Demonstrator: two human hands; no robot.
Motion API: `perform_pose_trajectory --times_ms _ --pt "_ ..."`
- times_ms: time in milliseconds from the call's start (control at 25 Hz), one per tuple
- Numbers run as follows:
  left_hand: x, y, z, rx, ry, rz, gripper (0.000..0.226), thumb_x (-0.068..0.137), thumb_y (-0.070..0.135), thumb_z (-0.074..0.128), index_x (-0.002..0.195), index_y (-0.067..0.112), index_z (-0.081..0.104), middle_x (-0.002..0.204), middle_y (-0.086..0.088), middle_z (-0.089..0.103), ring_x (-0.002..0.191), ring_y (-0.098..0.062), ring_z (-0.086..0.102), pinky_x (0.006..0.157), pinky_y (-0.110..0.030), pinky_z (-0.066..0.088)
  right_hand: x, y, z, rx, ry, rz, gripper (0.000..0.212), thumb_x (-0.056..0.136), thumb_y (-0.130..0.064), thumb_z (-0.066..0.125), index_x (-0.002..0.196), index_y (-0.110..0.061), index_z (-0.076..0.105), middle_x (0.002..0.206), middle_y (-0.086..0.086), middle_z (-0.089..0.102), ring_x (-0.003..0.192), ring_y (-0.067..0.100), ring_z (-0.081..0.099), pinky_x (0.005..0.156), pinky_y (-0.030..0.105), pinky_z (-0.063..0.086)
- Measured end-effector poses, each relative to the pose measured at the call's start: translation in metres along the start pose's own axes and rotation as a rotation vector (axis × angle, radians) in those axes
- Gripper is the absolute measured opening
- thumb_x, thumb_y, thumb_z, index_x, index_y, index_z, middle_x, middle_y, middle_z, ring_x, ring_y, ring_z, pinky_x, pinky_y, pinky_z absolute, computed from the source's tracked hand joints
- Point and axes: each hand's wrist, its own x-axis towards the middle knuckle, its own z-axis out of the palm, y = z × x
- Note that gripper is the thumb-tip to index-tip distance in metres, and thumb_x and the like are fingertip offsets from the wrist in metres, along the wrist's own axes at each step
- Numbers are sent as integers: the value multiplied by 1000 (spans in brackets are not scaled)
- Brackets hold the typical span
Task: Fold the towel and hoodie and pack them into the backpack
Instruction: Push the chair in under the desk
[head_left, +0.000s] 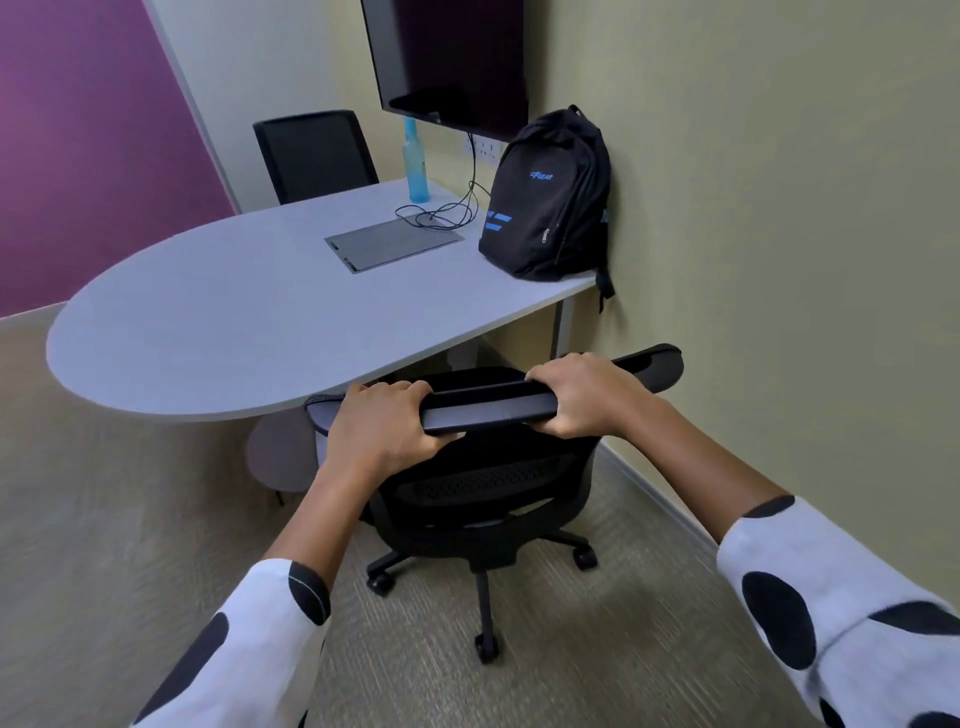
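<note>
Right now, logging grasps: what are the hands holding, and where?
Both the left hand and right hand grip the office chair by its backrest's top edge.

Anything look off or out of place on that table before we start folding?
Nothing spilled or damaged. The backpack stands upright against the wall, zipped shut. A loose cable trails in loops onto the grey mat. Oddest point: no towel or hoodie is in view. Both hands, left and right, grip the chair back.
</note>
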Motion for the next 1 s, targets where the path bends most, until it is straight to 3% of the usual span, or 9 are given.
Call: perform_pose_trajectory --times_ms 240,440,800,1000 --pt "31 -22 7 -45 30 -2 71 75 81 41 122 30 58 110 9 67 100 -17 61 89 -37 39 43 11 0 10 18 -26 41 76 -49 56 111 -27 60 97 -6 66 92 21 60 77 33 46" --pt "50 -38 11 -97 69 8 83 66 90 25 109 31 65 92 9 69 86 -16 62 83 -35 40 68 15 -3 20 29 -39 39 79 -46 58 113 -27 60 96 -7 64 91 20 60 76 31 43" --pt "85 -43 15 -75 67 2 80 66 90 20 92 30 66 68 11 55 72 -16 57 74 -33 37 108 42 -6 8 15 -73 38 77 -44 60 112 -29 61 97 -9 65 92 16 61 80 32 48" --pt "111 -46 21 -86 78 -49 85 64 91 19 100 32 67 80 9 64 76 -16 59 77 -33 37 143 68 -3 -18 31 -125 39 73 -50 56 106 -31 61 95 -12 65 91 15 60 75 29 44"
